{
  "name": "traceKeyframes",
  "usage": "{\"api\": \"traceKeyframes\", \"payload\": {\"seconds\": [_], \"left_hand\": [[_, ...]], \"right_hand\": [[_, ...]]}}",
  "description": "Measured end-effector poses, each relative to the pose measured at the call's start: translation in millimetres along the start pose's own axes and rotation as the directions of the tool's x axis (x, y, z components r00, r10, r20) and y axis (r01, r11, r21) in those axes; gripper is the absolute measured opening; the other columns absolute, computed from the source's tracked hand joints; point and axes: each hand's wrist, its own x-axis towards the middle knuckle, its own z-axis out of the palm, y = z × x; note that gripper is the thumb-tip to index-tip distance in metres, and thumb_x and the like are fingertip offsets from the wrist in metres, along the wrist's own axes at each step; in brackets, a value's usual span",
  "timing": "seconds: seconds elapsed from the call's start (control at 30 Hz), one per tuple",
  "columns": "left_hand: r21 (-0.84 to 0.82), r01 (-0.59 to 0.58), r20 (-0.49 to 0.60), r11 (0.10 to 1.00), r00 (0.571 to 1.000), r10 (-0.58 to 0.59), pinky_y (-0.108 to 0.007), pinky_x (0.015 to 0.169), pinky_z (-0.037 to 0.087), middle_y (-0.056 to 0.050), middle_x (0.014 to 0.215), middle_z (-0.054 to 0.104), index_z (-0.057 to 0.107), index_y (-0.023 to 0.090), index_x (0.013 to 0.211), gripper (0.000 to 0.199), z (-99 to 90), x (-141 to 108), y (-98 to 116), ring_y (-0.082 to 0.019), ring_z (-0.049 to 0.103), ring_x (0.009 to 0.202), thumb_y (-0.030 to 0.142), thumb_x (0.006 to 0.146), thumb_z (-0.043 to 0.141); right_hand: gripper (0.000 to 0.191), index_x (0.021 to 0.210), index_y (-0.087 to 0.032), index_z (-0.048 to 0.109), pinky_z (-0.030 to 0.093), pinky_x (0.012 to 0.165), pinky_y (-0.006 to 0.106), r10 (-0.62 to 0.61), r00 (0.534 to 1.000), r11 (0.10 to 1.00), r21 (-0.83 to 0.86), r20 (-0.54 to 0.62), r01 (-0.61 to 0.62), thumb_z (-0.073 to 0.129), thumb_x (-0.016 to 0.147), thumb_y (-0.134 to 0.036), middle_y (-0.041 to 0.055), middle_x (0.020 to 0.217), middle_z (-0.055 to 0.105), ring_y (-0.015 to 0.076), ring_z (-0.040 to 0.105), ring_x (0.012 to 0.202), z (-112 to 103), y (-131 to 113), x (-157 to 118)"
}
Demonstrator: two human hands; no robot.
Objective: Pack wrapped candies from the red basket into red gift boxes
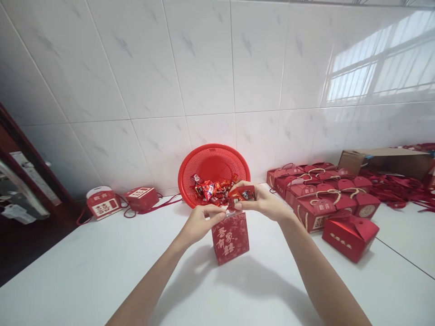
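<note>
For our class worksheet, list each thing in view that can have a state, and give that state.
Middle box: upright, top partly hidden
Left hand: bent to a pinch; grip unclear
Right hand: pinching a red piece
Basket: uncovered, holding wrapped sweets
Grouped boxes at right: closed where lids show clearly
Front right box: closed
Two left boxes: standing side by side
Ribbons: heaped loosely

Paper box point(232, 240), glossy wall tiles point(204, 68)

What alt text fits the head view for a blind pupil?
Left hand and right hand, the latter gripping something red, are at the top of an upright red box. Behind is a red basket of wrapped sweets; more red boxes flank it on a white table.
</note>
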Motion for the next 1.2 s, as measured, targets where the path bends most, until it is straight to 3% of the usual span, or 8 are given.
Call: {"api": "traceKeyframes", "payload": {"seconds": [0.1,0.27,0.43,0.63,0.8,0.97,1.1,1.2], "left_hand": [[-0.057,0.014,0.042,0.998,0.999,-0.012,-0.038,0.088,0.050,-0.008,0.100,0.076,0.078,0.018,0.094,0.028,4.0,9,2,-0.027,0.067,0.095,0.037,0.073,0.073],[-0.143,0.061,0.251,0.988,0.968,-0.024,-0.038,0.092,0.051,-0.006,0.112,0.072,0.073,0.020,0.111,0.047,1.9,9,7,-0.028,0.065,0.106,0.029,0.065,0.079],[-0.109,0.040,0.338,0.993,0.941,0.000,-0.041,0.104,0.045,-0.004,0.118,0.069,0.072,0.024,0.113,0.049,-2.3,7,9,-0.029,0.061,0.115,0.029,0.065,0.080],[-0.032,0.061,0.367,0.998,0.929,-0.045,-0.044,0.113,0.036,-0.004,0.139,0.059,0.064,0.027,0.130,0.069,-6.8,7,8,-0.031,0.050,0.130,0.031,0.063,0.081],[-0.028,0.049,0.376,0.998,0.926,-0.035,-0.043,0.113,0.037,-0.002,0.144,0.055,0.062,0.031,0.133,0.071,-7.9,8,8,-0.031,0.047,0.134,0.034,0.065,0.080],[-0.010,0.078,0.387,0.997,0.919,-0.068,-0.042,0.114,0.035,-0.001,0.148,0.051,0.060,0.031,0.135,0.073,-8.3,9,5,-0.031,0.041,0.139,0.036,0.065,0.080],[-0.031,0.099,0.384,0.995,0.920,-0.079,-0.043,0.114,0.034,-0.002,0.146,0.054,0.060,0.032,0.134,0.072,-7.8,8,6,-0.030,0.045,0.136,0.034,0.065,0.080],[-0.047,0.098,0.381,0.994,0.922,-0.073,-0.044,0.113,0.035,-0.002,0.144,0.055,0.060,0.032,0.134,0.072,-7.2,8,7,-0.030,0.047,0.133,0.031,0.065,0.079]], "right_hand": [[0.029,0.097,-0.021,0.066,0.056,0.079,0.033,-0.022,1.000,0.993,-0.114,0.000,0.022,0.079,0.073,-0.030,0.0040,0.107,0.064,0.0178,0.063,0.093,-5,-4,-2],[0.031,0.103,-0.022,0.063,0.056,0.072,0.031,0.016,0.999,0.991,-0.135,0.046,-0.010,0.076,0.077,-0.032,0.0034,0.103,0.065,0.0164,0.066,0.083,-7,0,-2],[0.022,0.102,-0.020,0.063,0.053,0.074,0.029,0.027,0.987,0.963,-0.268,0.155,0.015,0.070,0.081,-0.024,0.0037,0.101,0.068,0.0165,0.065,0.084,-2,5,1],[0.017,0.092,-0.020,0.065,0.048,0.070,0.027,0.033,0.990,0.855,-0.517,0.139,0.044,0.073,0.079,-0.027,0.0022,0.092,0.069,0.0174,0.062,0.083,-1,6,1],[0.027,0.093,-0.019,0.059,0.046,0.048,0.023,0.104,0.994,0.935,-0.338,-0.037,-0.110,0.073,0.079,-0.037,0.0012,0.082,0.066,0.0114,0.060,0.057,3,4,1],[0.026,0.091,-0.022,0.049,0.041,0.036,0.019,0.130,0.982,0.966,-0.205,-0.135,-0.156,0.066,0.083,-0.040,-0.0040,0.068,0.062,0.0097,0.057,0.043,10,4,2],[0.011,0.087,-0.024,0.041,0.047,0.040,0.022,0.183,0.974,0.982,-0.025,-0.133,-0.187,0.051,0.085,-0.027,-0.0059,0.070,0.059,0.0115,0.061,0.047,14,4,2],[0.006,0.085,-0.023,0.042,0.054,0.054,0.026,0.162,0.982,0.986,-0.024,-0.101,-0.166,0.048,0.084,-0.022,-0.0045,0.072,0.059,0.0147,0.067,0.063,17,3,2]]}}
